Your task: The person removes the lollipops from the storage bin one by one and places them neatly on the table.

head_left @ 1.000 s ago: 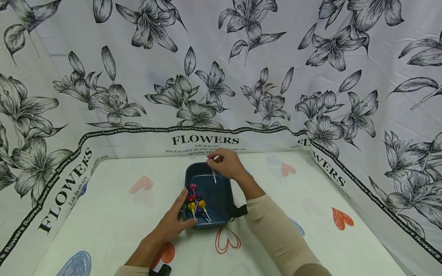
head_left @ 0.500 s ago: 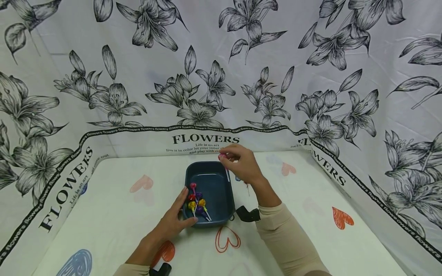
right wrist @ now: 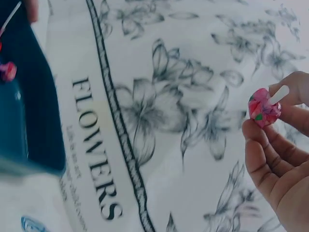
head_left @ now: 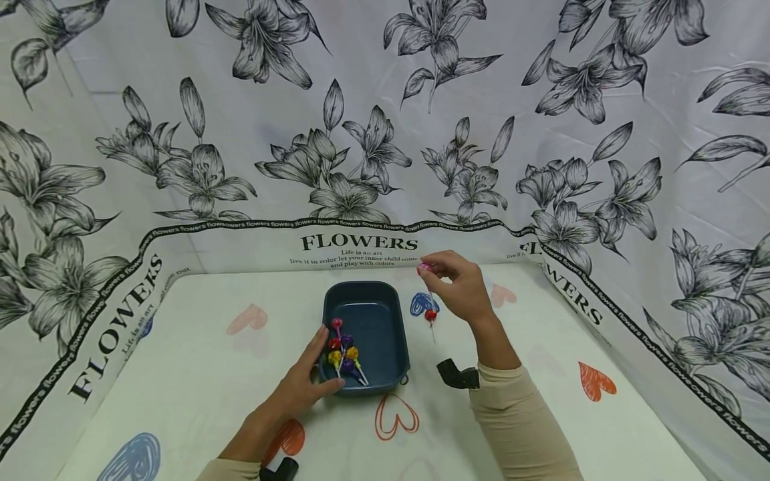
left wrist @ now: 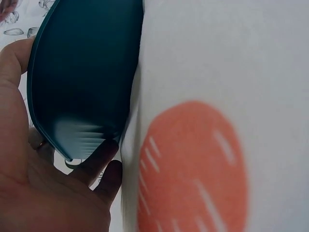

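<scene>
A dark blue rectangular box [head_left: 385,334] stands on the table, with several wrapped lollipops [head_left: 351,354] in its front left part: pink, red, purple and yellow. At the box's front left corner my left hand [head_left: 303,384] holds it, thumb and fingers spread on the two sides. In the left wrist view, fingers of the left hand [left wrist: 53,179] lie against the box's outer wall [left wrist: 87,72]. My right hand [head_left: 460,286] pinches a pink lollipop [right wrist: 263,108] by its wrapped head, to the right of the box. Below it, a red lollipop [head_left: 430,314] lies on the table, apart from the box.
The white tablecloth [head_left: 240,361] carries printed hearts and blue shapes. Behind the table hangs a white curtain [head_left: 361,167] with black lily drawings and the word FLOWERS. A black wrist strap [head_left: 457,374] sits at the right cuff.
My right hand has moved right with the pink lollipop, from above the box's back rim to beyond its right side. The red lollipop is now uncovered. My left hand has stayed at the corner.
</scene>
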The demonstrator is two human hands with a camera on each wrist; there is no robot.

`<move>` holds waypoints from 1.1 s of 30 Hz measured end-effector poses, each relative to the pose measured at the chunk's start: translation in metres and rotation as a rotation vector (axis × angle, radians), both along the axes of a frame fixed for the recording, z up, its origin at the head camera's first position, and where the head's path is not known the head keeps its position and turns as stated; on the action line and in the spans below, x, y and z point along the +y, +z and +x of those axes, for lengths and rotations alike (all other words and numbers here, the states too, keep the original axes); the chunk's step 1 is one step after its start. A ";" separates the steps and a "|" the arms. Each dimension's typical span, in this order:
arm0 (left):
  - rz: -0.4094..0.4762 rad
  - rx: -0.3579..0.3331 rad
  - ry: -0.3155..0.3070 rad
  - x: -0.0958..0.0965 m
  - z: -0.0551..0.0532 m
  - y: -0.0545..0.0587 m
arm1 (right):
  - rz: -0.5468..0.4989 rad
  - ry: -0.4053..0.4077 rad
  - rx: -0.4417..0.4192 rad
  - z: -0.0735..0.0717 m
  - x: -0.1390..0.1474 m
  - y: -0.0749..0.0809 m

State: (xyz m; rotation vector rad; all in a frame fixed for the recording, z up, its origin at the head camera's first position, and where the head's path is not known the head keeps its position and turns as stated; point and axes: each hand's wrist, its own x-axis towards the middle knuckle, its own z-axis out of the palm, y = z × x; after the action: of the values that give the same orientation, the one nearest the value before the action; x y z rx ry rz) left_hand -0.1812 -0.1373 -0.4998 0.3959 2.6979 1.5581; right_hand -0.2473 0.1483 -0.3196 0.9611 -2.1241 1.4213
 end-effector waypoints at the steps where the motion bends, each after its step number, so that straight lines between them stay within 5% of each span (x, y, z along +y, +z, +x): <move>1: -0.001 -0.004 0.003 0.000 0.000 0.000 | -0.003 -0.003 -0.010 -0.002 0.003 -0.002; 13: -0.017 0.001 0.005 0.001 0.001 0.002 | 0.039 -0.135 -0.098 -0.023 0.041 -0.041; 18: 0.027 0.043 -0.044 0.003 0.009 0.022 | 0.024 -0.158 -0.222 -0.035 0.056 -0.064; 24: 0.007 0.015 -0.022 0.005 0.016 0.037 | 0.043 -0.246 -0.350 -0.056 0.068 -0.098; 31: 0.005 0.025 -0.019 -0.001 0.000 0.002 | 0.126 -0.311 -0.492 -0.084 0.085 -0.147; 33: -0.002 0.025 -0.019 -0.001 0.001 0.002 | 0.130 -0.317 -0.522 -0.085 0.086 -0.153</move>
State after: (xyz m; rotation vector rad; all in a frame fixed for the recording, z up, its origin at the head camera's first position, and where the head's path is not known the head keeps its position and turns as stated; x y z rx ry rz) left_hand -0.1807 -0.1379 -0.4976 0.4424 2.7058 1.5560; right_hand -0.3318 0.2346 -0.4725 0.2776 -2.6196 1.4952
